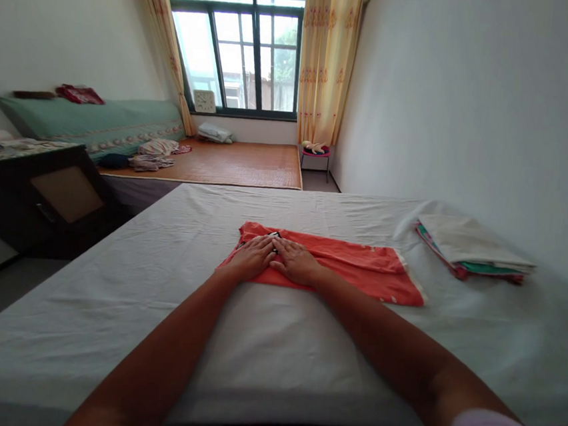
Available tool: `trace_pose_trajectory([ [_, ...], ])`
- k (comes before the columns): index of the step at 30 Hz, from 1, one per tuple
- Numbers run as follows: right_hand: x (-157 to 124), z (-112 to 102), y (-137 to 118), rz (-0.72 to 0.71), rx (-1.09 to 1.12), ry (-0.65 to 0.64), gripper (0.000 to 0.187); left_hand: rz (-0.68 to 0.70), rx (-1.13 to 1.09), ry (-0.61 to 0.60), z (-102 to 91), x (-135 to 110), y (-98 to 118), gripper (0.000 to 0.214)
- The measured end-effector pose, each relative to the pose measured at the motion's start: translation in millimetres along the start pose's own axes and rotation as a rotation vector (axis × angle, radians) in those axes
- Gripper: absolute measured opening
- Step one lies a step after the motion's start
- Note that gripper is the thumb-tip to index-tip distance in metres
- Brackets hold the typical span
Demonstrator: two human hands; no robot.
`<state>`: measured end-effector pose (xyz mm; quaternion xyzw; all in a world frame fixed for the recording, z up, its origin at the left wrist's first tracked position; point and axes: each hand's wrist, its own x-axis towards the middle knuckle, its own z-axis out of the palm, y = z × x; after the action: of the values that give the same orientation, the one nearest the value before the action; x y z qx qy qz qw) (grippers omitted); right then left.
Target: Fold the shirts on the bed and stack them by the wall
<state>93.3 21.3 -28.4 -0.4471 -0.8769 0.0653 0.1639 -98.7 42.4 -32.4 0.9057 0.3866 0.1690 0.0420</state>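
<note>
An orange-red folded garment lies flat and lengthwise on the white sheet in front of me. Both palms rest on its left part. My left hand lies flat near the garment's left end, fingers stretched forward. Close beside it, my right hand is also flat, its fingertips nearly meeting the left ones. A small black and white patch of print shows between the fingertips; the rest of it is hidden under my hands. The cloth's right end has a pale edge.
Folded cloths are stacked at the right by the wall. Beyond the sheet stands a bed with a brown mat, holding rumpled clothes. A dark cabinet is at the left, a small stool near the curtain.
</note>
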Motion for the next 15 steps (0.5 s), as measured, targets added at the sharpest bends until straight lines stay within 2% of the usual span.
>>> trace_pose_trajectory([
  [3,-10,6,10,0.056,0.008,-0.048,0.070,-0.076,0.035,-0.034,2.8,-3,-3,0.049],
  [8,-34,-11,33,0.155,-0.010,-0.082,0.071,-0.221,0.050,-0.018,2.8,-1,-5,0.053],
  [10,-50,-23,44,0.200,-0.046,-0.068,0.068,-0.218,0.035,-0.005,4.8,0,-7,0.053],
  [13,-84,-49,70,0.233,-0.079,-0.047,0.053,-0.211,0.025,0.011,9.0,1,-12,0.052],
  [15,-113,-71,92,0.325,-0.117,0.035,0.044,-0.204,0.034,0.010,11.0,1,-16,0.052],
])
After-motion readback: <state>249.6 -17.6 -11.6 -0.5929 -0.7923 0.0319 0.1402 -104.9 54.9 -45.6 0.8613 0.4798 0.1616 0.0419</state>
